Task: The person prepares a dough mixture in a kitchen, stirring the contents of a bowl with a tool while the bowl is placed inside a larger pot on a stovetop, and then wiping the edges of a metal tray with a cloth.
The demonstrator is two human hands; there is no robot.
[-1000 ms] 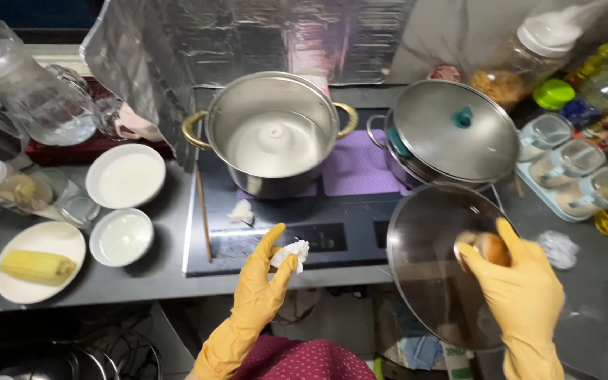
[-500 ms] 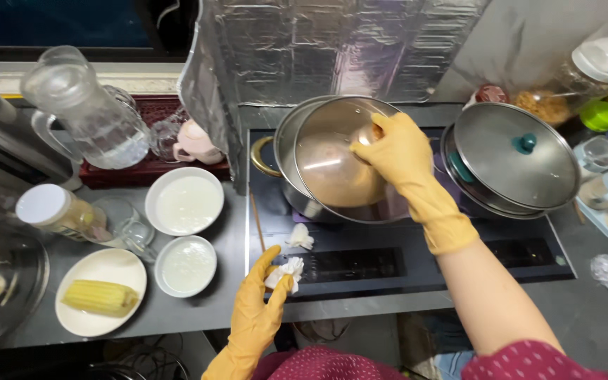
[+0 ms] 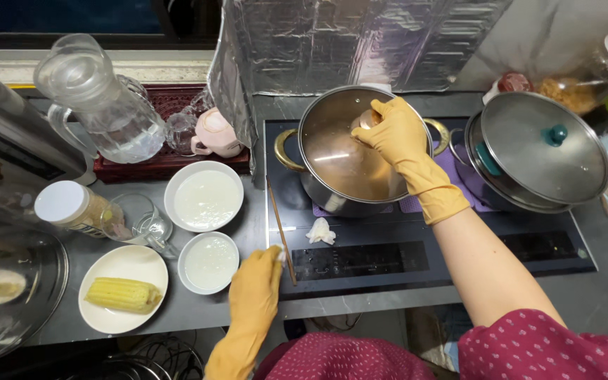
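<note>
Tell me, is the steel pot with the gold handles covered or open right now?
Covered. The glass lid sits across the rim of the pot, and the right hand holds its knob. Whether it is fully seated, I cannot tell.

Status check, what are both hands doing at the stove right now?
Right hand grips the glass lid on the steel pot. Left hand rests at cooktop edge, beside chopsticks.

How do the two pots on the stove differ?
The left pot has gold-coloured handles; the right pot shows a teal one. The left pot's glass lid is held tilted by the gloved right hand; the right pot's metal lid, with its teal knob, rests untouched. Both are shiny steel and stand on the black cooktop.
</note>
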